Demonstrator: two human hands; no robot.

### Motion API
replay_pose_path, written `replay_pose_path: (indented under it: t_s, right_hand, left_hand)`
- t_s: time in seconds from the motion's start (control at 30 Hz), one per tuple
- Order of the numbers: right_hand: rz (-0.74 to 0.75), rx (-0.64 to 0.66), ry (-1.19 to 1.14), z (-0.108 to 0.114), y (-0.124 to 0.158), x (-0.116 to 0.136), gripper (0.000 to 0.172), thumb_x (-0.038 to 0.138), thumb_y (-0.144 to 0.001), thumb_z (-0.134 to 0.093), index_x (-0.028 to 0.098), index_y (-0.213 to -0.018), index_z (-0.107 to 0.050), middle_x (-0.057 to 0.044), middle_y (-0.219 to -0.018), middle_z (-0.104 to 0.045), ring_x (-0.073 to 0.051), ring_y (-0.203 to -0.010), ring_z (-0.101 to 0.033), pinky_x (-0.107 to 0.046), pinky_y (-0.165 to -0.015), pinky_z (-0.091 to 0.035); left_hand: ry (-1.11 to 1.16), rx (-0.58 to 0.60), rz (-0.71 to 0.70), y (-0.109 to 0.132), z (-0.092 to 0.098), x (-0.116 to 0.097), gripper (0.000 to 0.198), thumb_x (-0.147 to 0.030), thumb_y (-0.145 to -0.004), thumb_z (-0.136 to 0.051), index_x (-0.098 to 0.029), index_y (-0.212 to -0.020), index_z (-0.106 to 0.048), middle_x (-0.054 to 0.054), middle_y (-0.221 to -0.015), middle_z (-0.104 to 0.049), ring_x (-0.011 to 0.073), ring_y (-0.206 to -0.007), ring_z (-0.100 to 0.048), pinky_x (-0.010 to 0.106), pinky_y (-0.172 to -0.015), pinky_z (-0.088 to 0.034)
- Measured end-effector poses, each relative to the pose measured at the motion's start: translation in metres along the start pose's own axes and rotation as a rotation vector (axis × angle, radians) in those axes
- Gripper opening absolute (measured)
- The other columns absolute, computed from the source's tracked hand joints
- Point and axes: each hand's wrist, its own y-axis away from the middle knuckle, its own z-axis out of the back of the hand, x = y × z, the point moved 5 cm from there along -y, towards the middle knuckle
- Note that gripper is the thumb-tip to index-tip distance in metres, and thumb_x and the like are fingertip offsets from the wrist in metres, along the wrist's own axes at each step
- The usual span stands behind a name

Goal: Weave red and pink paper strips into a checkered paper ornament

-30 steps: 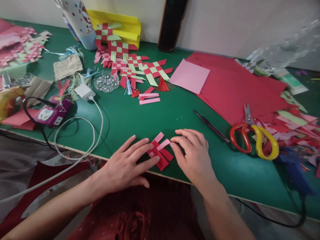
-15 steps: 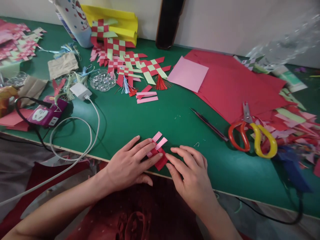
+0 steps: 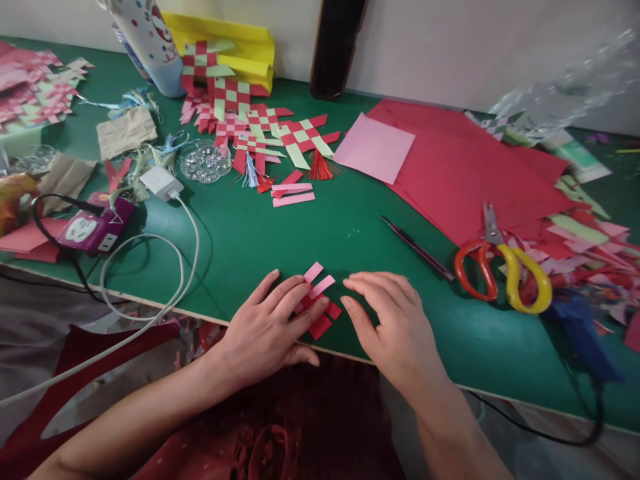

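My left hand [image 3: 277, 317] lies flat with its fingers spread, pressing a small weave of red and pink paper strips [image 3: 320, 325] onto the green table near its front edge. Two pink strip ends stick out past the fingertips, and red ends show on the right side. Part of the weave is hidden under the fingers. Just right of it, my right hand [image 3: 393, 320] hovers with curved fingers, thumb apart from the forefinger and nothing between them. A few loose pink and red strips [image 3: 293, 193] lie farther back on the table.
Scissors [image 3: 493, 260] with red and yellow handles and a dark pen [image 3: 417, 248] lie to the right. Behind are red paper sheets [image 3: 465, 167], a pink square [image 3: 375, 147] and several woven paper fish [image 3: 305, 137]. A white cable [image 3: 193, 267] loops at the left.
My right hand has drawn away from the weave, up and to the right, with the thumb and forefinger parting. The red strip ends on the right now show separated. My left hand stays pressed down.
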Motion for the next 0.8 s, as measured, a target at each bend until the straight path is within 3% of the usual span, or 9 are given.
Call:
replay_pose_path:
  t_s: [0.13, 0.3, 0.53, 0.73, 0.8]
  right_hand:
    - [0.017, 0.085, 0.016, -0.016, -0.018, 0.004, 0.022, 0.027, -0.097, -0.052, 0.021, -0.112, -0.066, -0.008, -0.114, -0.070, -0.025, -0.109, -0.057, -0.042, -0.090, -0.045]
    - [0.041, 0.239, 0.094, -0.026, -0.030, 0.008, 0.015, 0.029, -0.095, -0.055, 0.024, -0.100, -0.068, -0.006, -0.121, -0.066, -0.026, -0.113, -0.052, -0.042, -0.086, -0.041]
    - [0.136, 0.426, 0.149, -0.026, -0.045, 0.014, 0.008, 0.020, -0.092, -0.056, 0.022, -0.088, -0.063, -0.006, -0.098, -0.065, -0.022, -0.088, -0.052, -0.035, -0.072, -0.037]
    - [0.143, 0.538, 0.176, -0.027, -0.048, 0.011, 0.012, 0.016, -0.092, -0.055, 0.022, -0.101, -0.061, -0.002, -0.089, -0.067, -0.021, -0.084, -0.058, -0.033, -0.068, -0.033]
    - [0.136, 0.564, 0.178, -0.027, -0.048, 0.008, 0.008, 0.018, -0.093, -0.054, 0.021, -0.096, -0.061, -0.002, -0.087, -0.067, -0.021, -0.081, -0.058, -0.033, -0.068, -0.033]
  left_hand:
    - [-0.019, 0.002, -0.003, 0.001, 0.000, 0.001, 0.078, -0.078, -0.087, -0.031, -0.026, -0.142, -0.048, 0.012, -0.136, -0.054, 0.0280, -0.133, -0.046, 0.052, -0.118, -0.027]
    - [-0.027, 0.001, -0.005, 0.000, 0.001, 0.001, 0.078, -0.078, -0.087, -0.029, -0.026, -0.142, -0.049, 0.013, -0.138, -0.053, 0.0281, -0.133, -0.047, 0.052, -0.118, -0.028]
    - [-0.029, -0.004, 0.015, 0.001, 0.001, 0.001, 0.078, -0.078, -0.087, -0.031, -0.027, -0.143, -0.047, 0.012, -0.141, -0.051, 0.0295, -0.136, -0.044, 0.052, -0.117, -0.028]
    - [-0.009, 0.014, 0.022, 0.000, 0.000, 0.001, 0.080, -0.078, -0.087, -0.032, -0.026, -0.146, -0.043, 0.012, -0.144, -0.049, 0.0302, -0.138, -0.041, 0.052, -0.118, -0.027]
    - [-0.009, 0.021, 0.020, 0.000, 0.000, 0.001, 0.080, -0.077, -0.087, -0.032, -0.025, -0.147, -0.042, 0.012, -0.144, -0.049, 0.0305, -0.138, -0.041, 0.052, -0.118, -0.027]
